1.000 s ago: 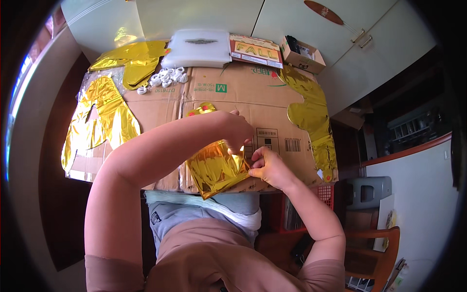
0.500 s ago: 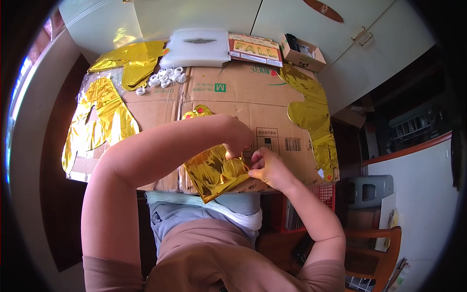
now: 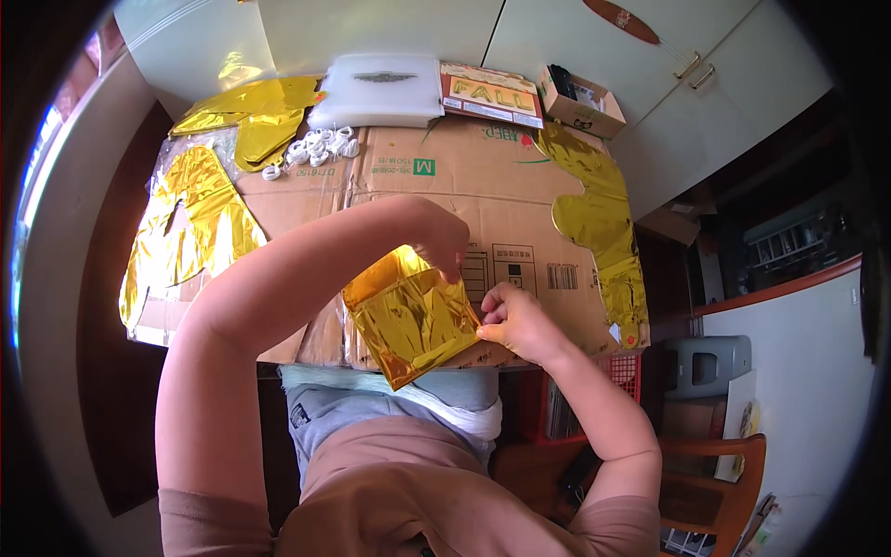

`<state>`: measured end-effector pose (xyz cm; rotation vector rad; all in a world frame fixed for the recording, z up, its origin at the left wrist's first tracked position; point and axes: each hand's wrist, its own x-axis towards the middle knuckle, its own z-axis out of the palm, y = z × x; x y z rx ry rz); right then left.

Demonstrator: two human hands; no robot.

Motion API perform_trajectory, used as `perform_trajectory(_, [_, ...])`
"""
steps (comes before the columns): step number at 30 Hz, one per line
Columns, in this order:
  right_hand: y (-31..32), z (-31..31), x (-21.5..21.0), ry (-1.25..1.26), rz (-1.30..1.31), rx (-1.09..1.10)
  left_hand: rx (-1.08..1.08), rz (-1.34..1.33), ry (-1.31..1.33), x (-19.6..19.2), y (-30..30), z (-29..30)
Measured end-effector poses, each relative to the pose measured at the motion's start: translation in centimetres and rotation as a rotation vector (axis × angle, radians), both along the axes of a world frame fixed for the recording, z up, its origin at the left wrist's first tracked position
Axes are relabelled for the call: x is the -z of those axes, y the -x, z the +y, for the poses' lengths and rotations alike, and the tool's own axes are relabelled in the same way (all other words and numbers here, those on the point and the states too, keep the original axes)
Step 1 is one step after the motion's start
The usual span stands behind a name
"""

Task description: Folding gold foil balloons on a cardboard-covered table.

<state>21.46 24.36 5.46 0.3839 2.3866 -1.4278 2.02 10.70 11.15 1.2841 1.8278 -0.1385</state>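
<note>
A gold foil balloon, folded flat into a rough square, lies at the near edge of the cardboard, one corner jutting past it. My right hand pinches its right edge between thumb and fingers. Reaching across from the left, my left hand bends down over the balloon's upper edge, its fingertips closed at the upper right corner. That hand's back hides part of its grip, and my left forearm covers whatever lies just beyond the foil.
Flattened cardboard covers the table. Other gold foil balloons lie left, far left and right. White ribbon coils, a stack of clear bags, a printed packet and a small open box line the back.
My left hand has lifted away from the foil's middle toward its upper edge. The foil now lies flatter and squarer. A red-dotted gold piece beyond my left forearm is no longer visible.
</note>
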Motion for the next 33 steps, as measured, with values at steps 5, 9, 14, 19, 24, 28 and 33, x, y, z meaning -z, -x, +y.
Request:
perform_trajectory(5, [0.1,0.0,-0.3,0.021,-0.002,-0.008,0.017,0.006,-0.071,1.6,1.0,-0.7])
perform_trajectory(9, [0.2,-0.2,-0.5,0.01,-0.013,-0.008,0.003,-0.021,-0.102,2.4,1.3,-1.2])
perform_trajectory(14, [0.2,-0.2,-0.6,0.004,-0.008,-0.008,0.001,0.011,-0.136,2.8,1.2,-1.4])
perform_trajectory(19, [0.3,-0.3,-0.7,0.017,-0.029,0.0,0.036,0.135,-0.245,3.9,0.5,-1.8])
perform_trajectory(24, [0.5,-0.4,-0.4,0.004,-0.049,0.0,-0.011,0.386,-0.331,4.0,-1.7,-2.9])
perform_trajectory(28, [0.5,-0.4,-0.2,-0.004,-0.036,-0.007,-0.203,0.705,-0.807,3.6,-5.0,-6.1])
perform_trajectory(33, [0.6,-0.3,1.0,0.034,-0.033,-0.029,-0.206,0.57,-1.215,6.1,-11.8,-10.4])
